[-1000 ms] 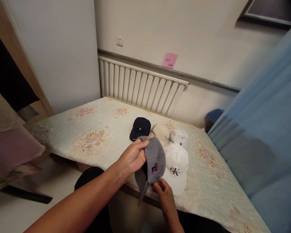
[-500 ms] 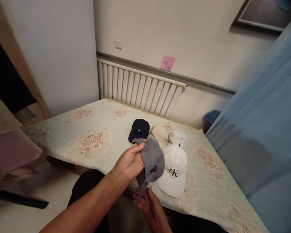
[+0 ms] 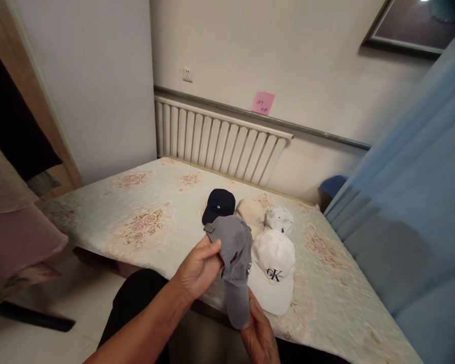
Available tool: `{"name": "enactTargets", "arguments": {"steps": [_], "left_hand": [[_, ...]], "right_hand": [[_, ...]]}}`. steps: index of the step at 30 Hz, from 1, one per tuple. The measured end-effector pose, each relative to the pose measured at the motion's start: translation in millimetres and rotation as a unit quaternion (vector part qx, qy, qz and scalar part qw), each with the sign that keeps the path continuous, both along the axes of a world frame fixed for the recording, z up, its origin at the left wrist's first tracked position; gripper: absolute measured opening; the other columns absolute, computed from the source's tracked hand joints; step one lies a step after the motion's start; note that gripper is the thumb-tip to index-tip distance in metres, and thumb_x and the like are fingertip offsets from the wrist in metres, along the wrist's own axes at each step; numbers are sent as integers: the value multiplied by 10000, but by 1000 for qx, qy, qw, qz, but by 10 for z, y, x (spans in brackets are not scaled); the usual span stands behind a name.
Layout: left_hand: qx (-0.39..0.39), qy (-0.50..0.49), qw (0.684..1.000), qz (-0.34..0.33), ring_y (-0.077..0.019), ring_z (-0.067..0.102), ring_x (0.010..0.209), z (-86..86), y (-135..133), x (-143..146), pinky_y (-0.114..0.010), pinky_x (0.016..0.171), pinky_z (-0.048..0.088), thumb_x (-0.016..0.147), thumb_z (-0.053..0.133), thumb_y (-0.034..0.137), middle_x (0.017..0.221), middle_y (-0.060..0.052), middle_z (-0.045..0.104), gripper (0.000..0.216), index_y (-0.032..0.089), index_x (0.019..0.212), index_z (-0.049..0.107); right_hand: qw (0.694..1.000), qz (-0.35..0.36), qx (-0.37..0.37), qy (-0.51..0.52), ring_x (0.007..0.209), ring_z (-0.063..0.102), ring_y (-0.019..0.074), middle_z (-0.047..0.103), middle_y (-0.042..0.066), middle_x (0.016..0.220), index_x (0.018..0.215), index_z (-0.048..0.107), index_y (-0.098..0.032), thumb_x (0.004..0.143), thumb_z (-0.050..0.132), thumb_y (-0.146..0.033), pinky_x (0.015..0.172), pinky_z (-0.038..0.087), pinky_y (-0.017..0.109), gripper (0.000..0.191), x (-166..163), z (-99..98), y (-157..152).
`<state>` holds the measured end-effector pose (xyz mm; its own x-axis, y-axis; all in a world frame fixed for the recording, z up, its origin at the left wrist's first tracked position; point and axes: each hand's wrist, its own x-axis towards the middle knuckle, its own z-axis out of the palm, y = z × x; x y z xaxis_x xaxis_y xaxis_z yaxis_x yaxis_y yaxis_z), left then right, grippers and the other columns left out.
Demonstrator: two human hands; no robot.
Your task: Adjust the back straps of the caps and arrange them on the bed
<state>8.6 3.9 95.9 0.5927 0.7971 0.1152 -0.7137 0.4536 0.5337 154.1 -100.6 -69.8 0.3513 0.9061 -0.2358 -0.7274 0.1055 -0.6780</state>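
A grey cap [image 3: 233, 253] with a small dark red badge hangs in front of me over the near edge of the bed. My left hand [image 3: 197, 265] is closed on its back edge by the strap. My right hand [image 3: 258, 336], low in the view, grips the end of its brim from below. Just behind it on the bed lie a white cap [image 3: 275, 268] with black letters, a navy cap [image 3: 219, 205], a beige cap [image 3: 251, 211] and a small white patterned cap [image 3: 278, 218].
The bed [image 3: 144, 212] has a pale flowered cover. A white radiator [image 3: 220, 139] runs along the far wall under a pink note [image 3: 263, 102]. A blue curtain [image 3: 413, 202] hangs at the right. Pillows [image 3: 15, 237] sit at the left.
The grey cap has turned so its brim now points down towards me. My right hand has moved from under the cap to grip the brim's end.
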Motion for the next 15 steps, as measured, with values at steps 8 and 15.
{"name": "enactTargets", "arguments": {"steps": [8, 15], "left_hand": [[-74, 139, 986, 49, -232, 639, 990, -338, -136, 108, -352, 925, 460, 728, 719, 173, 1014, -96, 703, 399, 138, 1112, 616], [-169, 23, 985, -25, -229, 631, 1012, -220, -29, 58, -387, 973, 435, 904, 480, 229, 1029, -129, 690, 312, 94, 1168, 577]], "right_hand": [[998, -23, -14, 49, 1069, 624, 217, 704, 45, 1088, 971, 708, -243, 629, 790, -346, 1015, 417, 376, 366, 87, 40, -24], [998, 16, -38, -52, 927, 665, 272, 688, 79, 1107, 1093, 664, -224, 633, 740, -387, 697, 543, 361, 494, -29, 38, -65]]}}
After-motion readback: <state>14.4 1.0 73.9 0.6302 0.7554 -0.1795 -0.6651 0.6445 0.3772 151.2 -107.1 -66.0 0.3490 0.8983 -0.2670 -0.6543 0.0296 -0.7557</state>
